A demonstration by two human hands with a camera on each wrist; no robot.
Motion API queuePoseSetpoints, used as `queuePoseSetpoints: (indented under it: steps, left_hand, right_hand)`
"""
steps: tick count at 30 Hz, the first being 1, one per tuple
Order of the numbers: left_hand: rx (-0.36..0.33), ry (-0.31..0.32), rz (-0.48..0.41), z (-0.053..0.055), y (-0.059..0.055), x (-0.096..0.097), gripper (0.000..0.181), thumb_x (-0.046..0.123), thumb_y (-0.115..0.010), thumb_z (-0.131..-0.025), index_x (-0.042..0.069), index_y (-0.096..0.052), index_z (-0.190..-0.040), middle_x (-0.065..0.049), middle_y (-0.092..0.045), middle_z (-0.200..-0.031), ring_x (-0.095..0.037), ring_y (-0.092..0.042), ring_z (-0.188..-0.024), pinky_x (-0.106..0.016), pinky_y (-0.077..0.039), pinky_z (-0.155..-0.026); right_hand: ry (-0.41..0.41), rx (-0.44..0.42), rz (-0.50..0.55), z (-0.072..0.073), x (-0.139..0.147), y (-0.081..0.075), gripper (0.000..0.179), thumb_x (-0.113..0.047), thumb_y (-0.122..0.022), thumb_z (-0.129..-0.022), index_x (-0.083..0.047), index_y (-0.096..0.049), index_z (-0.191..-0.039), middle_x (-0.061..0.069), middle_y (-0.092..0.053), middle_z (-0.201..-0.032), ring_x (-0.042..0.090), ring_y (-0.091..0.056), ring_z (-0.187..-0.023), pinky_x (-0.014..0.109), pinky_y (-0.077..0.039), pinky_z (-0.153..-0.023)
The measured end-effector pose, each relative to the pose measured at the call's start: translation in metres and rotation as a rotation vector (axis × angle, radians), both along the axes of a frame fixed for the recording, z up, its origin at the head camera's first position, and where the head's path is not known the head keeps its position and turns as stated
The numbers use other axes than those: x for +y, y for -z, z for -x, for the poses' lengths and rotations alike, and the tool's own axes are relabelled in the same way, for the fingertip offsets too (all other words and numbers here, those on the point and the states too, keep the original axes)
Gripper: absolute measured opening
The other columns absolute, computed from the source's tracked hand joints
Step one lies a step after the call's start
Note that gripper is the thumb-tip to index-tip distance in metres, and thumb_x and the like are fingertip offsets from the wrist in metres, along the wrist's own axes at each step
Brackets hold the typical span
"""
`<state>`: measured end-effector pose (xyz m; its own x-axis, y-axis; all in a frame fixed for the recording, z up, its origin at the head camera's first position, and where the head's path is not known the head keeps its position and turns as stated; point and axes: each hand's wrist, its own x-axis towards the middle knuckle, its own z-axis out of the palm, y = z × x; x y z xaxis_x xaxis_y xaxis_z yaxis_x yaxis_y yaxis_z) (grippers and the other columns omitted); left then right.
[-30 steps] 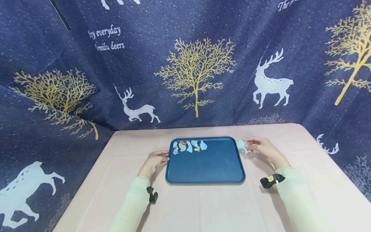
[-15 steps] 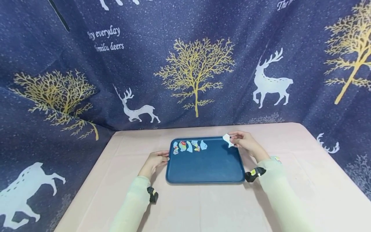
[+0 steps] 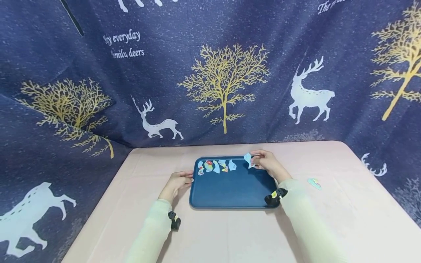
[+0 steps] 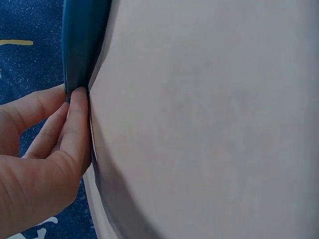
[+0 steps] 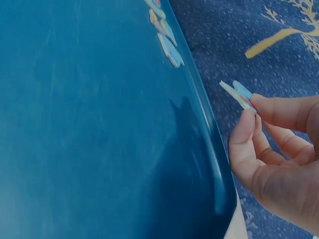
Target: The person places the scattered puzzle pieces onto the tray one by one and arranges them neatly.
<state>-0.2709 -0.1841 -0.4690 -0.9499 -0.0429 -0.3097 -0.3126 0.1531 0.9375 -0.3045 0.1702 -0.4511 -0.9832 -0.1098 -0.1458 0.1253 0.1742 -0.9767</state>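
My right hand [image 3: 268, 162] pinches a pale blue, irregular puzzle piece [image 3: 247, 157] between thumb and fingertips, over the far right part of a dark blue tray [image 3: 230, 193]. In the right wrist view, the pinched piece [image 5: 238, 94] appears tilted, nearly edge-on, with a trace of red print. My left hand [image 3: 177, 183] holds the tray's left rim; its fingertips meet at the tray edge [image 4: 82, 55] in the left wrist view. Several similar pieces lie in a row along the tray's far side, among them a red-and-yellow one [image 3: 208, 166] and a plain pale blue one [image 3: 232, 165].
Another light piece with coloured print [image 3: 314, 183] lies on the pink tablecloth [image 3: 210, 233], right of the tray. A dark blue curtain [image 3: 158, 80] with deer and trees hangs behind the table. A black wrist camera [image 3: 275, 197] sits above the tray's near right corner.
My right hand has carried the puzzle piece leftward, from beside the tray to over its far right part. The piece on the tablecloth has come into view. The left hand stays at the rim.
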Motion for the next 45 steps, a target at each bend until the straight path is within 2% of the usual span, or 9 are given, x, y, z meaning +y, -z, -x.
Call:
queuePoseSetpoints:
  steps: [12,22,30,38,45]
  left_hand:
    - [-0.009,-0.011,0.012,0.0,0.0,0.002,0.045,-0.016,-0.059,-0.081,-0.005,-0.061,-0.124,-0.023,-0.062,-0.121,-0.017,-0.066,-0.088,-0.032,-0.059,-0.083]
    - [-0.021,-0.009,0.025,-0.002,0.0,0.002,0.044,-0.015,-0.059,-0.08,-0.005,-0.061,-0.123,-0.023,-0.062,-0.121,-0.018,-0.066,-0.089,-0.031,-0.058,-0.083]
    - [-0.013,-0.01,0.031,0.0,0.0,0.003,0.045,-0.015,-0.058,-0.08,-0.005,-0.061,-0.124,-0.023,-0.062,-0.121,-0.019,-0.067,-0.091,-0.031,-0.058,-0.083]
    - [-0.002,-0.008,0.024,0.0,0.0,0.003,0.044,-0.014,-0.059,-0.08,-0.005,-0.062,-0.123,-0.022,-0.063,-0.121,-0.019,-0.067,-0.091,-0.029,-0.058,-0.082]
    - [-0.003,-0.005,0.038,0.002,0.002,0.002,0.044,-0.014,-0.059,-0.081,-0.003,-0.062,-0.123,-0.022,-0.063,-0.122,-0.017,-0.067,-0.089,-0.029,-0.059,-0.081]
  right_hand:
    - [0.069,-0.047,0.038,0.006,-0.025,0.005,0.042,0.006,-0.055,-0.089,0.006,-0.051,-0.13,0.009,-0.064,-0.091,0.011,-0.061,-0.072,0.023,-0.058,-0.068]
    - [0.128,-0.063,-0.034,0.006,-0.04,0.012,0.038,0.005,-0.052,-0.09,0.002,-0.056,-0.128,0.013,-0.063,-0.097,0.016,-0.061,-0.078,0.028,-0.059,-0.071]
    - [0.157,-0.029,-0.051,0.006,-0.045,0.012,0.036,0.005,-0.054,-0.089,0.004,-0.058,-0.125,0.013,-0.06,-0.092,0.019,-0.063,-0.078,0.032,-0.061,-0.072]
    - [0.172,0.053,-0.144,0.007,-0.048,0.017,0.03,0.006,-0.063,-0.086,0.008,-0.063,-0.116,0.019,-0.066,-0.089,0.02,-0.067,-0.073,0.032,-0.061,-0.067]
    - [0.185,0.131,-0.334,0.005,-0.05,0.016,0.024,0.001,-0.068,-0.084,0.007,-0.067,-0.107,0.021,-0.07,-0.089,0.024,-0.069,-0.07,0.028,-0.06,-0.059]
